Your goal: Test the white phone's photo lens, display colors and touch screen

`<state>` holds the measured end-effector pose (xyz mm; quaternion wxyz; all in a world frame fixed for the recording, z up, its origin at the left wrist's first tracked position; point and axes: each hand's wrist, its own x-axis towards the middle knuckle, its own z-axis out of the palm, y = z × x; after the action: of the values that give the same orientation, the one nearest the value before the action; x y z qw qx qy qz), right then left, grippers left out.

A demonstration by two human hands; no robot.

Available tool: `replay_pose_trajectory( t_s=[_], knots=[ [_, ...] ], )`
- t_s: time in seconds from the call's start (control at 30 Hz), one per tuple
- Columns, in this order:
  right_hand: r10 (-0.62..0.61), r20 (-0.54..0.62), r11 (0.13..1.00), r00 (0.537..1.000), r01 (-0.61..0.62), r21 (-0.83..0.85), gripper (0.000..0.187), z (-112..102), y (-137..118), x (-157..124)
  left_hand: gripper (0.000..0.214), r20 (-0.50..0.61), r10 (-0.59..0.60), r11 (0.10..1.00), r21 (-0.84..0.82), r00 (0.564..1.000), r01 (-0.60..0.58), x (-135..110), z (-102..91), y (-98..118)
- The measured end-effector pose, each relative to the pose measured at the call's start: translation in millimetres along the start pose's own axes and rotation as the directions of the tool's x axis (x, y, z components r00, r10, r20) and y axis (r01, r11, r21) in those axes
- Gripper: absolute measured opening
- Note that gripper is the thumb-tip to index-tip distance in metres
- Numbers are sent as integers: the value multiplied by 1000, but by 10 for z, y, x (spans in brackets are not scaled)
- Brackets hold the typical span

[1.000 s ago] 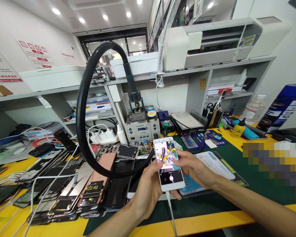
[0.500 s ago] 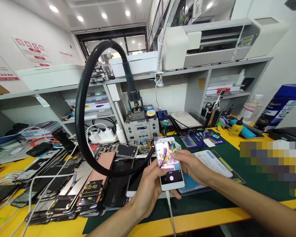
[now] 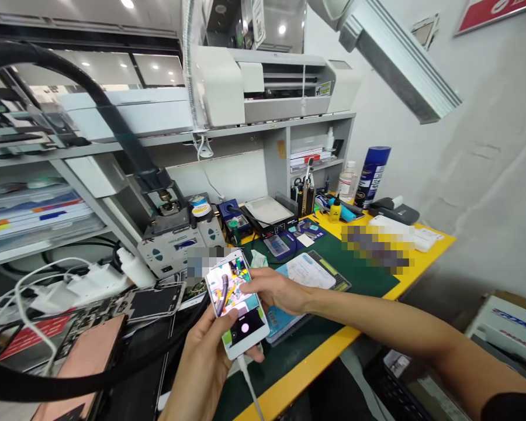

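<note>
A white smartphone [image 3: 258,334] is held upright and slightly tilted between both hands, with a camera picture lit on its screen. My left hand [image 3: 213,336] wraps round its lower left side, the thumb lying over the screen. From the right, my right hand [image 3: 280,289] grips the phone's edge, its thumb at the screen. A white cable [image 3: 248,380] runs down from the phone's bottom end. Behind the hands lies a blue-and-white packet [image 3: 307,272] on the green mat [image 3: 284,365].
Dismantled phones, one with a pink back [image 3: 85,362], lie at left under a thick black hose [image 3: 127,368]. A grey control unit [image 3: 179,245] stands behind. Farther right are a yellow bottle [image 3: 335,210] and a blue spray can [image 3: 372,175]. A lamp [image 3: 403,58] hangs above.
My view has swung to the right, so the bench things appear farther left and the right wall shows more. Both hands still hold the phone.
</note>
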<state>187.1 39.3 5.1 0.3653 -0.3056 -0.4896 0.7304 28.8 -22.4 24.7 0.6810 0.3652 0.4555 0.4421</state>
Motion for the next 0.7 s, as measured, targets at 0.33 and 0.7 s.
replay_pose_trajectory(
  t_s=[0.33,0.7],
  knots=[
    [7,-18,999,1000,-8,-38,35,-28,5,2,63,106,23,996,-83,994,-14,10,-47,-8],
    [9,-90,992,996,-20,-125,34,83,-25,-64,48,243,103,968,-248,965,-41,109,-172,-123]
  ],
)
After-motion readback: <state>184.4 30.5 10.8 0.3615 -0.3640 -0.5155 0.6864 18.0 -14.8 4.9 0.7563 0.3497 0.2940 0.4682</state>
